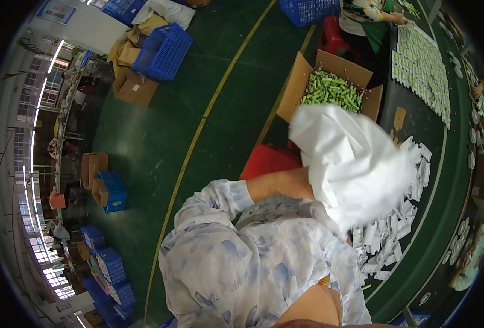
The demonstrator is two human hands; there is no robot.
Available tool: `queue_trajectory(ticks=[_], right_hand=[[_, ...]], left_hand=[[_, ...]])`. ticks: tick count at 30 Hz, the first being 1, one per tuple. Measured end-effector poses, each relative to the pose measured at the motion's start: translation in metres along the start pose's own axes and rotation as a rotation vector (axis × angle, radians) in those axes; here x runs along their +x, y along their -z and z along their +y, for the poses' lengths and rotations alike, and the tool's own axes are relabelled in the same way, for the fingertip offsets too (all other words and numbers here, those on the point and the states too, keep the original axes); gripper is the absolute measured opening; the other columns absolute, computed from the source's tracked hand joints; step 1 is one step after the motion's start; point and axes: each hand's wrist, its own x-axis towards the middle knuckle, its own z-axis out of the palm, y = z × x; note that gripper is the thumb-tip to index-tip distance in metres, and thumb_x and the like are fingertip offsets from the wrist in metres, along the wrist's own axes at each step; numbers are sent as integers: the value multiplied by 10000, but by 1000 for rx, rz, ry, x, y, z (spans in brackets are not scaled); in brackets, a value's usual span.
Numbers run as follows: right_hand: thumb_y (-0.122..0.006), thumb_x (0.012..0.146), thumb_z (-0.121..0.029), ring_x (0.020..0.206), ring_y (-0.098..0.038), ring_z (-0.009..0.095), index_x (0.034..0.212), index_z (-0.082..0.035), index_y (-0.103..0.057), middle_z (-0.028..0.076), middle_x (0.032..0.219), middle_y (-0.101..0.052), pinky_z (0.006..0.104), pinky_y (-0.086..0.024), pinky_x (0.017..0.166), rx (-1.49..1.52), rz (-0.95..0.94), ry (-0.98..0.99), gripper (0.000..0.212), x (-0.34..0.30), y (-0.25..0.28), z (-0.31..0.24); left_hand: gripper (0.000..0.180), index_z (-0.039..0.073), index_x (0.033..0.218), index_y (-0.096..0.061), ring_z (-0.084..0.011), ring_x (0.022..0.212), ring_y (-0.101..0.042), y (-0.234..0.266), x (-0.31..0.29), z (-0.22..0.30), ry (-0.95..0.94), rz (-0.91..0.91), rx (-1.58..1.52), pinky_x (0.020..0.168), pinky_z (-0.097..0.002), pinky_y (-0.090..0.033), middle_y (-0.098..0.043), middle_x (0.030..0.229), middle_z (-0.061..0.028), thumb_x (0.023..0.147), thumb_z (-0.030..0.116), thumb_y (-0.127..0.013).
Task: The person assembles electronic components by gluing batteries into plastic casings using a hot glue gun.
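Observation:
A large white plastic bag (354, 169) is spread out in front of me, creased and blurred along its right edge. My left hand (299, 183) reaches to the bag's left edge and appears to hold it; its fingers are hidden by the plastic. The bag and my sleeve cover my right hand. Beside the bag, many small white packets (386, 238) lie in a loose heap on the dark worktable (403, 123). Just beyond the bag stands an open cardboard box (294, 87) full of green stick-like pieces (332, 90).
A red stool (269, 161) stands left of the bag. At the far right a person (367, 16) works beside rows of green-and-white packs (419, 68). A green conveyor belt (449, 164) curves past the table. Blue crates (162, 52) and cartons (94, 169) stand on the left floor.

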Motion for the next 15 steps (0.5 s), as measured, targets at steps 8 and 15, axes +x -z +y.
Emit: queue_trajectory(ticks=[8, 15], right_hand=[[-605, 886, -190, 935, -655, 399, 1096, -24, -671, 224, 1032, -678, 439, -522, 813, -371, 319, 274, 275, -13, -4, 64], [-639, 845, -120, 800, -680, 377, 1034, -32, -687, 202, 906, -696, 431, -555, 717, -53, 230, 156, 214, -4, 38, 37]], left_hand=[[491, 15, 1228, -617, -287, 1134, -604, 18, 11, 12, 145, -82, 256, 991, -357, -460, -632, 1233, -186, 786, 159, -776], [199, 81, 883, -605, -251, 607, -605, 340, -160, 32, -195, 1288, 594, 602, -394, -545, -622, 796, -68, 924, 274, -582]])
